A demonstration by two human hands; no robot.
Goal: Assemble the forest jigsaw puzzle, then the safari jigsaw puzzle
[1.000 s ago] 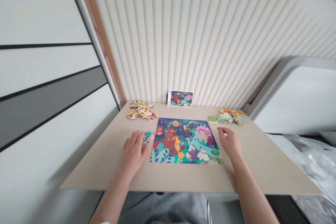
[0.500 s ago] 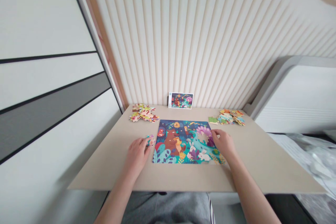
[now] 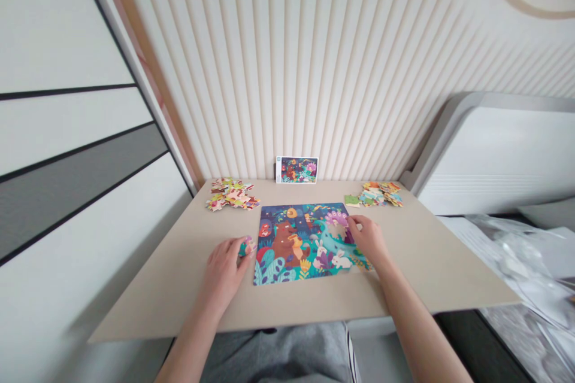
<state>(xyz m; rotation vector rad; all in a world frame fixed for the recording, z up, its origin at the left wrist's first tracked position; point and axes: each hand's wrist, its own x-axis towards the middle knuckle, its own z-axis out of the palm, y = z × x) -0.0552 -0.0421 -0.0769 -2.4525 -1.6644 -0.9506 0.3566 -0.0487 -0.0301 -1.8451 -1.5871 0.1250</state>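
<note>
A jigsaw puzzle [image 3: 287, 239] lies on the table, its picture showing a brown bear, white rabbits and a purple-plumed creature. Within its right part, a beige gap [image 3: 336, 230] shows bare surface. Left of the puzzle, my left hand [image 3: 224, 263] has its thumb and fingers closed around colourful puzzle pieces [image 3: 246, 246]; how many cannot be told. My right hand [image 3: 367, 238] is at the puzzle's upper right edge, fingertips pinched together close to the purple plumes. Whatever lies between those fingertips is hidden.
Behind the puzzle, a picture card [image 3: 297, 170] leans upright against the ribbed wall. One heap of loose pieces [image 3: 232, 194] is at the table's back left, another heap [image 3: 377, 194] at the back right. Clear plastic wrapping [image 3: 512, 254] lies beyond the table's right side.
The view has swung a little to the right, so everything appears shifted left. My left fingers have tilted the pieces slightly; my right hand stays at the puzzle's right edge.
</note>
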